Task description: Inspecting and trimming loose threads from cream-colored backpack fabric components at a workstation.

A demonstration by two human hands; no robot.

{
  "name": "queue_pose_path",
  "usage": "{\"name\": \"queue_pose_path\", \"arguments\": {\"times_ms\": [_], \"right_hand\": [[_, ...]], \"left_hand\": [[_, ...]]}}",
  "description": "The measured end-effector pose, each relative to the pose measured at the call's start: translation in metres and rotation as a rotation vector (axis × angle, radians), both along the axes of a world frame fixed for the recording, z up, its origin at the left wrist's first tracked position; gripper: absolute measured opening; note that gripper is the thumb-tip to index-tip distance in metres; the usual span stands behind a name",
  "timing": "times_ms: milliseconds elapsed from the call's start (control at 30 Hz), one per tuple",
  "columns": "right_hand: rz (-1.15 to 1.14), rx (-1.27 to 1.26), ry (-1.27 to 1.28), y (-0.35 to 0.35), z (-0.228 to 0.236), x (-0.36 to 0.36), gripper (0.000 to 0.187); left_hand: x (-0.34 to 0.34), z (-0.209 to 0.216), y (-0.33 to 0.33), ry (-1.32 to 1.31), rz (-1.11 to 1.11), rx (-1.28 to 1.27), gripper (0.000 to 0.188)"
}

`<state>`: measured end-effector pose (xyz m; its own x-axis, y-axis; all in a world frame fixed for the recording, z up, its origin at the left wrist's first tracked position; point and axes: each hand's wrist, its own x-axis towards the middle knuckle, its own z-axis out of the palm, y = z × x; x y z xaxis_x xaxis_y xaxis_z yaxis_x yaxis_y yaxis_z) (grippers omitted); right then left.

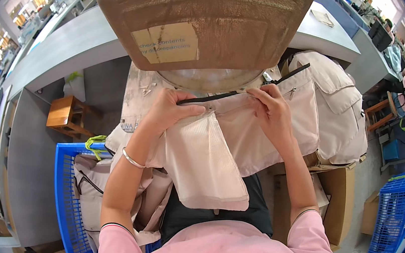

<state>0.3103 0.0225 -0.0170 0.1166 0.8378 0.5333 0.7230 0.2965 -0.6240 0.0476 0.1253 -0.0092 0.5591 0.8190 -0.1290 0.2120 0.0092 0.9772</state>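
A pale cream, thin fabric piece [207, 170] is held over the near edge of the worn, pale-topped table [133, 99], its loose part hanging over the lap. Its upper border is gripped by both hands, which are set apart: a black, narrow strip [220, 97] is pinched between thumb and fingers by the left hand [173, 109], and the same border is nipped further right by the fingertips of the right hand [271, 109].

The strip appears to be joined already along much of that border, though whether it is fully fastened under the fingers cannot be told from this view. The work is judged to be partway: the border is being handled, and the piece is not yet set down.

More cream cloth, shaped like a bulky pocketed bag [340, 105], is gathered at the table's right edge. Beige, dark-trimmed fabric pieces [92, 183] are piled in a blue, slatted plastic basket [61, 172] beyond the table's near left corner; whether these are finished cannot be judged.
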Motion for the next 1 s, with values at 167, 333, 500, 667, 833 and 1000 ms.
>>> {"name": "queue_pose_path", "arguments": {"times_ms": [167, 333, 500, 667, 833, 1000], "right_hand": [[0.022, 0.005, 0.084, 0.016, -0.002, 0.007, 0.023], [0.071, -0.030, -0.026, 0.024, 0.005, 0.011, 0.015], [0.052, -0.030, 0.025, 0.027, 0.013, 0.010, 0.022], [0.035, -0.016, 0.063, 0.031, 0.015, 0.008, 0.020], [0.025, 0.030, 0.072, 0.033, 0.015, 0.007, 0.017], [0.030, 0.054, 0.112, 0.033, 0.015, 0.007, 0.016]], "left_hand": [[0.007, 0.009, 0.004, -0.173, -0.008, 0.017, 0.030], [0.007, 0.014, 0.009, -0.199, 0.027, -0.023, 0.030], [0.007, 0.017, 0.010, -0.189, 0.071, -0.017, 0.032], [0.007, 0.017, 0.014, -0.258, 0.085, -0.032, 0.035], [0.007, 0.021, 0.015, -0.249, 0.076, 0.050, 0.036], [0.008, 0.019, 0.015, -0.292, 0.125, 0.132, 0.036]]}}
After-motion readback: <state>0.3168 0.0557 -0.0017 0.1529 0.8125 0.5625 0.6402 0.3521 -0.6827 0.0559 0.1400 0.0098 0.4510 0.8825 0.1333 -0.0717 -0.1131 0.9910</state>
